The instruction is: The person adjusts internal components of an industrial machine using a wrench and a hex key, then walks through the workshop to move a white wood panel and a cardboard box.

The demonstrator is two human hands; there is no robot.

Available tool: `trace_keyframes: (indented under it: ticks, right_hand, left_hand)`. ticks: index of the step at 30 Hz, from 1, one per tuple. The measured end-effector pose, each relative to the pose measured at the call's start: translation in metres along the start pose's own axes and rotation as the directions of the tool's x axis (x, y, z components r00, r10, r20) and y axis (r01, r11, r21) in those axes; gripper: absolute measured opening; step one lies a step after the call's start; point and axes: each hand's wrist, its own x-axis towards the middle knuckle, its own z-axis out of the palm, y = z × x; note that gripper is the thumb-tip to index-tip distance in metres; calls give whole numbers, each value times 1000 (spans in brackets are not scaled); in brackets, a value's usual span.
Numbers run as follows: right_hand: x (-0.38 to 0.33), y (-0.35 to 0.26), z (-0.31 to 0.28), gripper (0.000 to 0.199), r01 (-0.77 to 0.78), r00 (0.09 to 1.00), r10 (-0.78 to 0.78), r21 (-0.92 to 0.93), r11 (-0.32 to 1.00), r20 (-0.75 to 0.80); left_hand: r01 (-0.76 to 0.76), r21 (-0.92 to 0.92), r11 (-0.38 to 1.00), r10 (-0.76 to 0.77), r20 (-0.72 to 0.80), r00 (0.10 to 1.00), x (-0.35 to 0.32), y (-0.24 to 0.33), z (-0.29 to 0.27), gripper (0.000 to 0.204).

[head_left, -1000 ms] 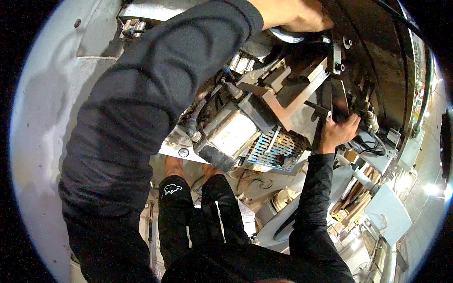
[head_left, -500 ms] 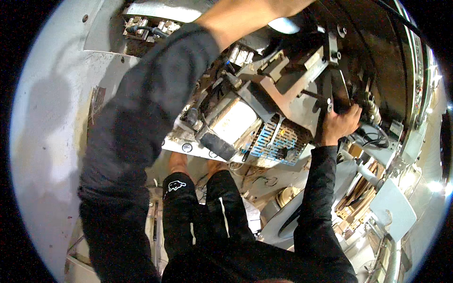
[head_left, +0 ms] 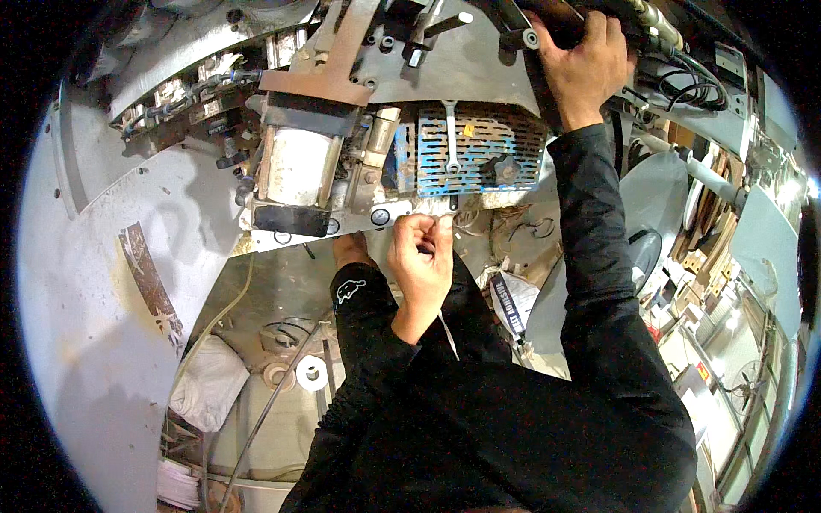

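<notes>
left hand (head_left: 421,256): one, raised to the lower edge of the machine, fingers pinched together on a small pale strip (head_left: 444,224), too small to name for sure; a thin pale tail hangs below the wrist.
pale strip: held just under the bottom edge of the blue perforated guard (head_left: 479,162), beside the grey base plate (head_left: 342,224).
legs: two, in black, below the hands; a white emblem on the left knee.
floor clutter: one white roll (head_left: 310,373), one pale sack (head_left: 208,386), one thin rod leaning across the lower left.
cream motor housing (head_left: 295,167): one, at the left edge of the guard, a black block under it.
spanner (head_left: 451,137): one, lying upright on the face of the blue guard, untouched.
black knob (head_left: 506,170): one, at the lower right corner of the guard.
right hand (head_left: 586,68): one, up at the top right of the machine, closed around a dark bar (head_left: 547,19); looks like bracing.
hoses and cables: several, running off the top right edge; count unclear.
progress: judged early to middle; guard seated, spanner idle, work confined to the small piece at the lower edge.
left to do: seemingly whatever fixing or pulling that strip needs; not shown finished.
</notes>
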Motion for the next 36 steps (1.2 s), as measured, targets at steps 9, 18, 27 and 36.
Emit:
trace_keyframes:
  ticks: [9, 18, 27, 36]
  right_hand:
    - [6, -6, -11, 62, -22, 998, 22, 11, 1000, 57]
    - [8, -7, -15, 65, -39, 996, 39, 5, 999, 80]
    - [5, -9, -16, 65, -28, 994, 33, -49, 998, 105]
    - [9, -9, -15, 57, -77, 988, 80, -27, 997, 131]
  left_hand:
    - [-324, 595, 736, 270, 180, 946, 96, 31, 37, 36]
    - [-193, 578, 793, 117, 166, 979, 79, 30, 6, 39]
    - [-300, 366, 881, 219, 247, 944, 63, 79, -52, 35]
    - [-534, -76, 842, 533, -43, 845, 207, 160, -117, 30]
